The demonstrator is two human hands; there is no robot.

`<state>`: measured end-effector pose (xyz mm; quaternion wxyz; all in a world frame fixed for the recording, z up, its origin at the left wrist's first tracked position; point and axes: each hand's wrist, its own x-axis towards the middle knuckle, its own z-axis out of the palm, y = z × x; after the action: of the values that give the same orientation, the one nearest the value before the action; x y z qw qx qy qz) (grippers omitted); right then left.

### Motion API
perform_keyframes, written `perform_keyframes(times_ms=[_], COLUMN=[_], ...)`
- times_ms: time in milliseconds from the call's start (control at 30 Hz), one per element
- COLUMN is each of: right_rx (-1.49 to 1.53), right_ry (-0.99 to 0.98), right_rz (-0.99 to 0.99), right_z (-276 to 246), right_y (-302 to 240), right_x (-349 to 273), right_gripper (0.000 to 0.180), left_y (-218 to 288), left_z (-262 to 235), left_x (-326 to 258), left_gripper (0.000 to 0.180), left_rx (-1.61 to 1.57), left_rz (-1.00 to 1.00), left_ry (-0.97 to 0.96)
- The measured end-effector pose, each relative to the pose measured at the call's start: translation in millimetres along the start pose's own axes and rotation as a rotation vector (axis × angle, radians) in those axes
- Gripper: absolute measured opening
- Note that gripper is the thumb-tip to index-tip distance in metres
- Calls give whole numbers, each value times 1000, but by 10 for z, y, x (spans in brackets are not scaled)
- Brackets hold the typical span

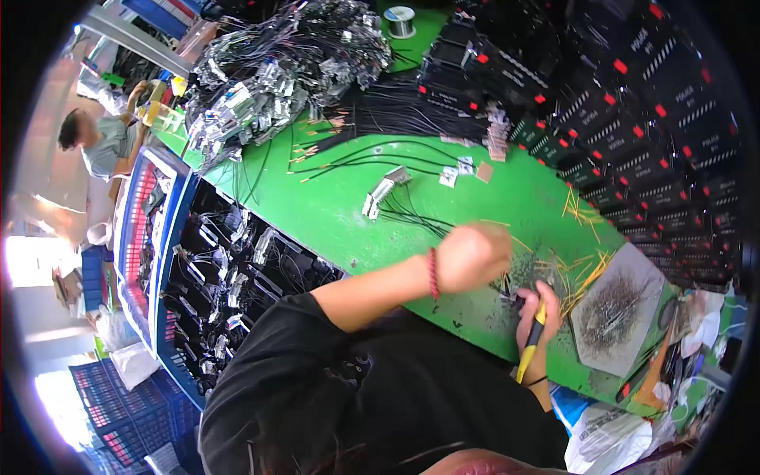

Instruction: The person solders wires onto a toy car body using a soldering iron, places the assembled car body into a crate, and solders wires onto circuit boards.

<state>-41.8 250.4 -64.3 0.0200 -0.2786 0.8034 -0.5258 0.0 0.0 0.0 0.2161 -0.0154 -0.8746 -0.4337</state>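
Observation:
My left hand, with a red cord at the wrist, is over the green table, closed like a fist and blurred by motion; what its fingers hold is hidden. Black wires run from a silver metal part toward that hand and pass out of sight behind it. Just to the right, my right hand is wrapped round a slim tool with a yellow-and-black handle; its working end is not clear. Small dark wire ends show between the two hands, too small to tell apart.
Silver parts with tangled wires heap at the back left, near a solder spool. Black wires lie beside stacked black boxes. Yellow strips border a grey board. A blue crate stands left; another person sits beyond.

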Motion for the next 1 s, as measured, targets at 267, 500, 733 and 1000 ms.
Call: perform_keyframes(times_ms=[267, 500, 733, 1000], right_rx=[75, 58, 92, 146], right_ry=[32, 54, 49, 76], right_rz=[-28, 19, 50, 20], right_z=[111, 139, 118, 86], right_y=[5, -12, 7, -75], right_x=[16, 49, -10, 11], right_gripper=[27, 26, 21, 22], left_y=[-870, -640, -34, 131], left_z=[-1642, -1659, -1433, -2210], left_x=[792, 1297, 1910, 1292], left_gripper=[14, 23, 58, 34], left_rx=[579, 342, 708, 351], left_rz=[-115, -84, -60, -68], left_ry=[241, 276, -143, 127])
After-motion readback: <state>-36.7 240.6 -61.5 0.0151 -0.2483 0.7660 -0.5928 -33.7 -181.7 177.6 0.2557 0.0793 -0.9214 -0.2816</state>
